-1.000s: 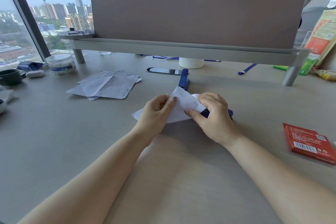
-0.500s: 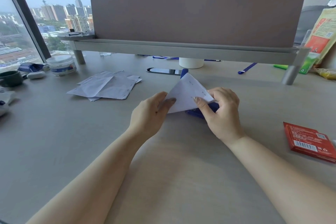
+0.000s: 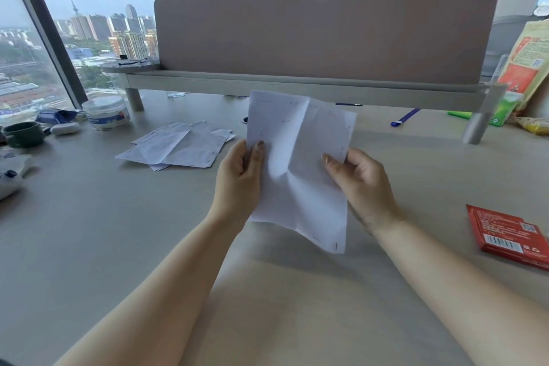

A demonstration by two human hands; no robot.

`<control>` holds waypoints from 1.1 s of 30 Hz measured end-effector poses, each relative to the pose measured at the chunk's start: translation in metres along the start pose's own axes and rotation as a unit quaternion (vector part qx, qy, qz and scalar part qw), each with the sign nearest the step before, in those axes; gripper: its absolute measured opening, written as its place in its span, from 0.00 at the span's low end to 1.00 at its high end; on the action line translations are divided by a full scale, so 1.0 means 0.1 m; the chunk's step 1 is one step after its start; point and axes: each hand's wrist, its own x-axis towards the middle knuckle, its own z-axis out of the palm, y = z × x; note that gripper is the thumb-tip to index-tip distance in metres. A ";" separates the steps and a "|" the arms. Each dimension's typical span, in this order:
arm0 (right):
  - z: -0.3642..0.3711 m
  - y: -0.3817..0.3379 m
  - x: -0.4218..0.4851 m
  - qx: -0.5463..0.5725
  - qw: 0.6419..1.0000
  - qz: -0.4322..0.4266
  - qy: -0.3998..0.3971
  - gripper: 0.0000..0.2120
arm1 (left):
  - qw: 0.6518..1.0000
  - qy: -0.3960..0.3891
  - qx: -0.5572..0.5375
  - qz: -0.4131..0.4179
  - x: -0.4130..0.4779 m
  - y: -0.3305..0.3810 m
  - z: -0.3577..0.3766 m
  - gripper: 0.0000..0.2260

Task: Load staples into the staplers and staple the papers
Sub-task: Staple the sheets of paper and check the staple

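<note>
A creased white sheet of paper (image 3: 300, 163) with several staples along its edges hangs upright above the desk, held between both hands. My left hand (image 3: 240, 178) pinches its left edge, and my right hand (image 3: 361, 184) pinches its right edge. The raised sheet hides the blue staplers seen earlier behind it. A pile of stapled papers (image 3: 178, 147) lies flat on the desk to the left. The red staple box (image 3: 509, 235) lies at the right.
A raised shelf with a brown divider panel (image 3: 323, 36) crosses the back of the desk. A plastic jar (image 3: 105, 113) and green cup (image 3: 23, 134) stand at the left by the window. Packets (image 3: 525, 68) lean at the right. People are behind the panel.
The folded paper has been lifted off the desk and unfolded into an upright sheet; both hands rose and moved apart, and the blue staplers went out of sight behind it.
</note>
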 end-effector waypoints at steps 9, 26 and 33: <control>-0.16 -0.09 0.09 0.011 0.998 0.053 -0.023 0.08 | 0.998 -0.044 -0.004 -0.044 0.07 -0.05 -0.15 0.16; -0.23 -0.06 0.09 0.149 0.979 0.139 -0.004 0.15 | 0.959 -0.164 -0.198 -0.122 0.05 0.02 -0.24 0.15; -0.21 -0.01 0.07 0.080 0.984 0.156 0.012 0.12 | 0.948 -0.118 -0.248 -0.161 0.10 -0.02 -0.22 0.12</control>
